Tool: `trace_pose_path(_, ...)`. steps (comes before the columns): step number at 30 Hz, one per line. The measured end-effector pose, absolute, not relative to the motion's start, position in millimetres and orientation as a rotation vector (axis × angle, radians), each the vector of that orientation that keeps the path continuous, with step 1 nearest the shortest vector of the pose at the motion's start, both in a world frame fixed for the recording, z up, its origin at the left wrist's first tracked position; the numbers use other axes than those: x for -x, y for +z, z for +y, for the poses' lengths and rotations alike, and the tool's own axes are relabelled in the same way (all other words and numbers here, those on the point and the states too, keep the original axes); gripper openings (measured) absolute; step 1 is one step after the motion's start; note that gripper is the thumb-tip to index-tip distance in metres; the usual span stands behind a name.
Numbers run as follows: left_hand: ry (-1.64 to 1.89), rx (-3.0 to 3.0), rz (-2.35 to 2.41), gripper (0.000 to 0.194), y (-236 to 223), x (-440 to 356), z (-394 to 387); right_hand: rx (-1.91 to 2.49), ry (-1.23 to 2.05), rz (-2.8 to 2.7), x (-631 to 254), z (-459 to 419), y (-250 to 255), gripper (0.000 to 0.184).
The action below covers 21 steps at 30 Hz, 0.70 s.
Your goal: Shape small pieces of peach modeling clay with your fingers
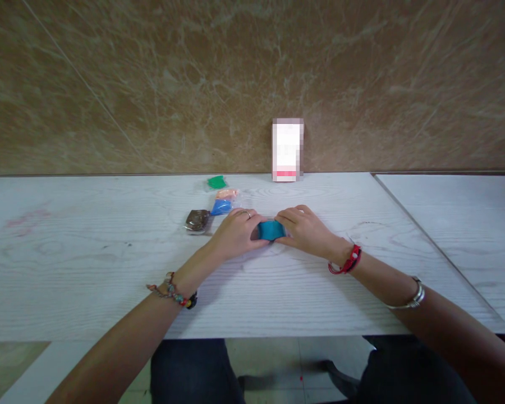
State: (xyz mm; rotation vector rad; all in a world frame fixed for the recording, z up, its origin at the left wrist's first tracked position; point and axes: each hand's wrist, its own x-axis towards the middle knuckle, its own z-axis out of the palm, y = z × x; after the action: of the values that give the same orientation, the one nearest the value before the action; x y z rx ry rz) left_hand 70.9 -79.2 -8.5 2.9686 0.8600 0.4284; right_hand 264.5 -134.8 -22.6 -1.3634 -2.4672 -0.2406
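Left hand (pixel 238 233): I see it grasping a smooth blue piece (pixel 271 230)
Right hand (pixel 303 229): grasping its three-o'clock end
Worktop (pixel 88 264): pale woodgrain

A person's left hand (pixel 235 232) and right hand (pixel 306 230) hold a blue piece (pixel 271 229) between them. Beyond the left hand's outer side lie a brown packet (pixel 197 220), blue packet (pixel 221 207), peach packet (pixel 226 193) and green packet (pixel 216 182); beyond both hands, a pixelated white panel (pixel 287 147).

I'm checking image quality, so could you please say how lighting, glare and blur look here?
In the head view, light is dim, with a soft shadow on the table beside the left forearm; glints show on the brown packet in the head view; the bright panel there is pixelated and unreadable; the left hand, right hand and teal piece are discernible but soft in that view.
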Motion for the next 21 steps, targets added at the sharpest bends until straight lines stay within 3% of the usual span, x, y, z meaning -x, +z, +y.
trace_pose_path(5, 0.459, -2.919, 0.855, 0.041, -11.0, -70.1, -78.5, 1.385, -0.196, -2.456, -268.1, -134.6, -24.2, 0.036)
trace_pose_path(9, 0.480, -2.812, 0.868, 0.041, -11.9, -66.8, -73.2, 1.375, 0.075, -2.331, -278.3, -132.7, -29.2, 0.069)
trace_pose_path(11, 0.485, -2.738, 0.850, 0.040, -12.6, -64.7, -69.1, 1.333, 0.219, -2.247, -282.8, -130.8, -31.3, 0.075)
trace_pose_path(18, 0.443, -2.739, 0.790, 0.039, -14.4, -63.3, -66.1, 1.321, 0.768, -1.776, -284.2, -120.2, -32.1, 0.024)
trace_pose_path(21, 0.446, -2.803, 0.826, 0.039, -13.7, -65.9, -70.9, 1.303, 0.928, -1.609, -281.6, -118.0, -32.2, 0.014)
